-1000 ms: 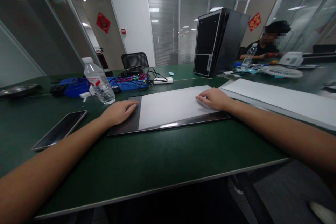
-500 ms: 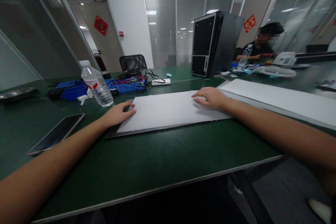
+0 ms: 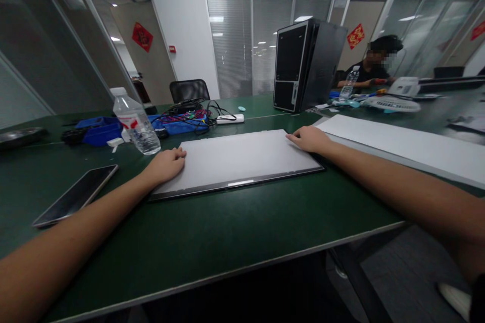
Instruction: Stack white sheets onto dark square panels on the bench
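Note:
A flat white panel point(image 3: 238, 159) with a thin dark border lies on the green table, its long front edge facing me. My left hand point(image 3: 166, 164) is at its left end, fingers curled together over the edge. At the far right corner, my right hand point(image 3: 308, 139) has its fingertips closed on the panel's edge. The undersides of both hands are hidden. A short pale strip point(image 3: 240, 182) shows along the middle of the front border.
A phone point(image 3: 78, 194) and a tilted-looking water bottle point(image 3: 135, 123) are left of the panel. Behind it are tangled cables point(image 3: 189, 113) and a black computer tower point(image 3: 306, 65). A long white board point(image 3: 401, 144) lies right. A person point(image 3: 373, 63) sits at the far right.
My fingers have drawn in at both ends. My right hand has gone from lying over the white surface to its right edge, and the panel's dark right border now shows.

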The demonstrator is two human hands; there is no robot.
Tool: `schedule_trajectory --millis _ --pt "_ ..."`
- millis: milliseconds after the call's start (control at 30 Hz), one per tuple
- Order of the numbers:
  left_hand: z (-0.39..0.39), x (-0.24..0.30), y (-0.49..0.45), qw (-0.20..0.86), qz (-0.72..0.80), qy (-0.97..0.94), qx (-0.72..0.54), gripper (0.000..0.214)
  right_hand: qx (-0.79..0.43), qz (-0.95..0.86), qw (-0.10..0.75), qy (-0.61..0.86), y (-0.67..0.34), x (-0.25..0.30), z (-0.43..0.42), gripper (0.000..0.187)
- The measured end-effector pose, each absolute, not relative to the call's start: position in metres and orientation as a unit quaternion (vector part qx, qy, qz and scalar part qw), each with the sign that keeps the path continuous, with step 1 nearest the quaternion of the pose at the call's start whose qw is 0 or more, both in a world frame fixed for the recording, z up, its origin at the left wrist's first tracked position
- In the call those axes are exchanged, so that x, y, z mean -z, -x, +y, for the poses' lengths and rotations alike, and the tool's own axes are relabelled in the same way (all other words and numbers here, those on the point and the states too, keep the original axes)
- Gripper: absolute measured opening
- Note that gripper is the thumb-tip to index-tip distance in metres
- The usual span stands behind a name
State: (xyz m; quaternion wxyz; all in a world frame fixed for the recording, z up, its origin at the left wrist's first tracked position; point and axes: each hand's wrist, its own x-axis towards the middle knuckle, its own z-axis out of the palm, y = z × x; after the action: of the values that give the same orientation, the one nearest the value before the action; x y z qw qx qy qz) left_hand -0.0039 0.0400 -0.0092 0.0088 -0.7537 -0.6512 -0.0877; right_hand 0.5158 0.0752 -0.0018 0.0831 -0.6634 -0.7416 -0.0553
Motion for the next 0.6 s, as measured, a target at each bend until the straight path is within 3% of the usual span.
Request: schedule_trajectory --millis 433,600 --pt "0.029 0.001 0.002 0.058 -0.67 0.737 0.073 0.069 0.012 -0.818 0.1 0.566 -0.531 0.018 0.091 0.046" --pt "0.025 -0.004 -0.004 0.074 -0.685 0.721 0.073 0.067 0.034 -0.809 0.106 0.577 -0.561 0.01 0.106 0.046"
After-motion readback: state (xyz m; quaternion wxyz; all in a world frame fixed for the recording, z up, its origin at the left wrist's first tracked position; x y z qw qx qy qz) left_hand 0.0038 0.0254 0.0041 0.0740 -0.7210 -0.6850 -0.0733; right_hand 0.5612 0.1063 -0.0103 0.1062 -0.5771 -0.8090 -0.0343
